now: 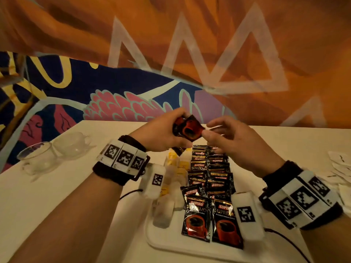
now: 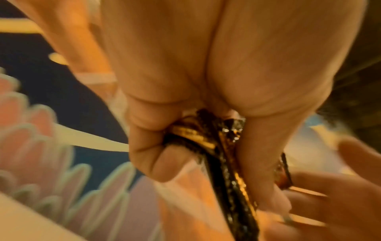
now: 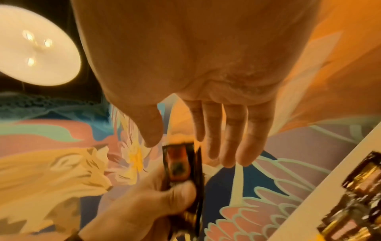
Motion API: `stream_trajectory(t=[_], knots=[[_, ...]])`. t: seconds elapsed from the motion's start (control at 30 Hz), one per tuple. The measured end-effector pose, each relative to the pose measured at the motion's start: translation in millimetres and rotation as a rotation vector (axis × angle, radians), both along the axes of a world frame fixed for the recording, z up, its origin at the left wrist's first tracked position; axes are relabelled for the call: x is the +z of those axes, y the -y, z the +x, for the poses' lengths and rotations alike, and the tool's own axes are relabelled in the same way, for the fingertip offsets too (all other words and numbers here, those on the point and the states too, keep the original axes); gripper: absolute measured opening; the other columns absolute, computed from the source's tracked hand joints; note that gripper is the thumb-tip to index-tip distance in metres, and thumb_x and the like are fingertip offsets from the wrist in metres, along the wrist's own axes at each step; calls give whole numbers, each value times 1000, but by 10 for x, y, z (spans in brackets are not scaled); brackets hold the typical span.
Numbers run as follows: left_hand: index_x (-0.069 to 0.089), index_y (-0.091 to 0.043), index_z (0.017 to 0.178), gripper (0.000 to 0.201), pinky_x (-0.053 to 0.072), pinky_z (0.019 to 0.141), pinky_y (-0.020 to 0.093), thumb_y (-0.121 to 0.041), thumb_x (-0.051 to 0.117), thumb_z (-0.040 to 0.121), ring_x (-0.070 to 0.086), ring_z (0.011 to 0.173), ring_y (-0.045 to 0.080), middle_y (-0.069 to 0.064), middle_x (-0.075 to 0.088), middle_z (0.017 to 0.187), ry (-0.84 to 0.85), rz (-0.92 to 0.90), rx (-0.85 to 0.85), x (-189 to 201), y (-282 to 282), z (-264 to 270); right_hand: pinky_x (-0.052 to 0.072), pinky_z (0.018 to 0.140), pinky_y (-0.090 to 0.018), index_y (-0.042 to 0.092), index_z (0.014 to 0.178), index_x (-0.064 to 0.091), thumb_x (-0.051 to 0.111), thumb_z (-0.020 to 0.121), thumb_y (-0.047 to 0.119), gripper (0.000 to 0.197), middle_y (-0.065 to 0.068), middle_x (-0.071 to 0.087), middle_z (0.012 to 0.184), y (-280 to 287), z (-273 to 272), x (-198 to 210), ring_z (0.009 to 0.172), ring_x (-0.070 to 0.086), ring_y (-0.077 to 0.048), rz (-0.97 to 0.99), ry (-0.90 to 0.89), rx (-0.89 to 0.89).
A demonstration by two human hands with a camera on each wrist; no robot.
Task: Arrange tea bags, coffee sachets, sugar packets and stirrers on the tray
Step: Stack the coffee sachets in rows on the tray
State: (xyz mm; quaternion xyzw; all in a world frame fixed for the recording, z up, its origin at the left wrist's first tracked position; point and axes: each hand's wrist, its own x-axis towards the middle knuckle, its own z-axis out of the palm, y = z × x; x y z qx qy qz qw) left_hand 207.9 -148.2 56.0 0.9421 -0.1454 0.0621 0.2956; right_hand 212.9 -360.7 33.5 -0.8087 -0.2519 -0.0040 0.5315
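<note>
**Sachet handover above tray: handling notes**

The left hand grips a small bunch of Kopiko coffee sachets at centre frame, above the far end of the tray; fingers and thumb are curled round their lower edges. The right hand is beside them with fingers loosely spread; its thumb tip appears to touch the front sachet's corner, but no firm hold is evident. Rows of sachets already lie on the tray at lower centre, with pale packets to their left.

Judgement: foil sachets are light, thin, flexible and slick, and liable to fan or slide when bunched. Pinch a single sachet at its flat sealed edge.
</note>
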Motion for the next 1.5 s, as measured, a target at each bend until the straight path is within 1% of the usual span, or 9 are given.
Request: stream_trajectory(t=[0.13,0.27,0.53,0.67,0.87,1.07,1.2,1.3,1.5], knots=[[44,-24,123,53,55,74,17,-26,75,80,60,92,2,-13,58,108,115,-26,-148,121,461,-80,58,75,-50,22,113,53,69,78,48,46,2,66,98,10,-43,23,84,70,-21,113,25,-53],[30,-30,123,63,50,73,6,-21,75,79,57,93,0,-16,48,111,173,-91,-170,166,662,-109,56,59,-32,17,114,56,71,83,19,35,-6,68,100,141,-44,16,84,71,-23,353,-103,-24],[25,-33,136,90,57,80,25,-20,83,69,63,101,9,-10,48,116,328,-318,-157,301,886,-268,49,53,-25,12,110,61,67,79,14,32,-6,72,93,348,-51,192,75,69,-17,591,-172,56],[30,-38,135,89,57,81,42,-36,84,64,65,105,21,1,53,126,265,-693,-179,275,864,-271,47,54,-25,16,103,62,67,70,19,34,-8,71,98,445,-60,253,87,68,-26,713,-221,82],[51,-9,135,74,41,101,49,-38,76,72,53,122,38,21,56,130,-309,-1379,-399,114,931,-210,48,56,-25,8,116,59,66,75,18,43,-14,69,104,313,-122,224,87,65,-23,767,-245,166],[51,-7,136,68,41,91,44,-31,70,75,48,121,40,26,48,137,-372,-1648,-386,24,989,-227,52,57,-26,5,115,57,63,85,7,30,-16,69,106,184,-106,151,90,67,-23,801,-156,82],[53,-9,134,76,40,88,39,-31,80,67,55,114,34,19,56,127,-397,-1715,-322,-36,1076,-202,54,83,-43,10,114,59,57,91,6,23,-13,70,108,147,-102,111,96,69,-21,798,-177,69],[52,-7,134,56,25,110,49,-21,64,81,54,120,37,21,57,129,-390,-1731,-287,-72,1099,-165,55,69,-35,16,113,61,56,94,14,19,-6,72,102,158,-106,107,88,70,-14,722,-162,18],[49,-10,134,43,45,96,57,-20,50,92,57,117,39,21,59,129,-346,-1703,-218,14,1026,-147,39,56,-26,26,84,67,62,92,24,8,10,63,70,248,-87,144,60,52,-6,558,94,-186]])
